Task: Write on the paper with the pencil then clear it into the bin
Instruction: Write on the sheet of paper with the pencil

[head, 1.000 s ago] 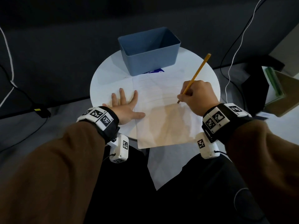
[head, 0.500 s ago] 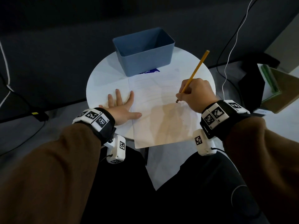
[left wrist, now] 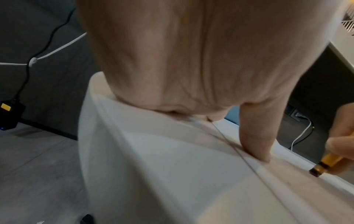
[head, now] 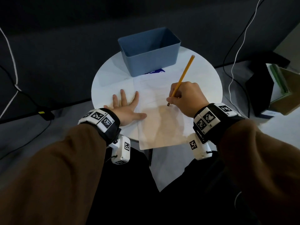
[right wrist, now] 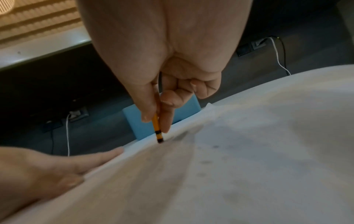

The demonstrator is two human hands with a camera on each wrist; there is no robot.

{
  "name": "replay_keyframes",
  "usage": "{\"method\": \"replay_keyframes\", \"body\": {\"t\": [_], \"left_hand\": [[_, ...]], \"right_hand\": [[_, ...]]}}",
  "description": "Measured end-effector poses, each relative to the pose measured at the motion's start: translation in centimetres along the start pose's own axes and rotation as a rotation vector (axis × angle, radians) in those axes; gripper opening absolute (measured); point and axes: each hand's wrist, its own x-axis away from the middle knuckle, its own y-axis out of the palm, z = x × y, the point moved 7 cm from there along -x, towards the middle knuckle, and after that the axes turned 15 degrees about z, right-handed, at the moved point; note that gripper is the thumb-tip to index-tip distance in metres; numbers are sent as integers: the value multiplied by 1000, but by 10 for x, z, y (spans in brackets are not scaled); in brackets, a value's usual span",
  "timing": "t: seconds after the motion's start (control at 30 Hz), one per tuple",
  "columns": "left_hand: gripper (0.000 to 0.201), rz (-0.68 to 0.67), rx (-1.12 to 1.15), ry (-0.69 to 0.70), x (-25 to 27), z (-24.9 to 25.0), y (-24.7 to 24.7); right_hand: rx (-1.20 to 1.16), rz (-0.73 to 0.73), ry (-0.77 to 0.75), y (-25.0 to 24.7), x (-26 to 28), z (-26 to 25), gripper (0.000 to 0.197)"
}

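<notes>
While your right hand (head: 186, 98) pinches the yellow wooden pencil (head: 182, 78) between thumb and fingers, its dark tip touches the white sheet of paper (head: 162, 124) just below that grip, the shaft slanting up and away past your knuckles. Your left hand (head: 126, 109) lies flat with fingers spread and straight, thumb pressing the sheet's near left edge on the round white table (head: 207, 78). Beyond both hands stands the blue rectangular plastic bin (head: 149, 62).

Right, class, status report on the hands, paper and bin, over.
Left hand flat, thumb on white paper sheet. Right hand grips yellow pencil, tip on sheet. Blue plastic bin empty, nothing in the way.
</notes>
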Motion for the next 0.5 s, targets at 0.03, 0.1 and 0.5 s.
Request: {"method": "replay_keyframes", "body": {"t": [0.03,0.1,0.5], "left_hand": [[92,1,-2,1,0,0,0],[92,1,-12,-3,-1,-1,-1],[91,8,-1,-2,0,-2,0]], "right_hand": [[20,-9,-4,1,1,2,20],[60,17,31,-10,-1,14,22],[20,3,-1,1,3,-6,22]]}}
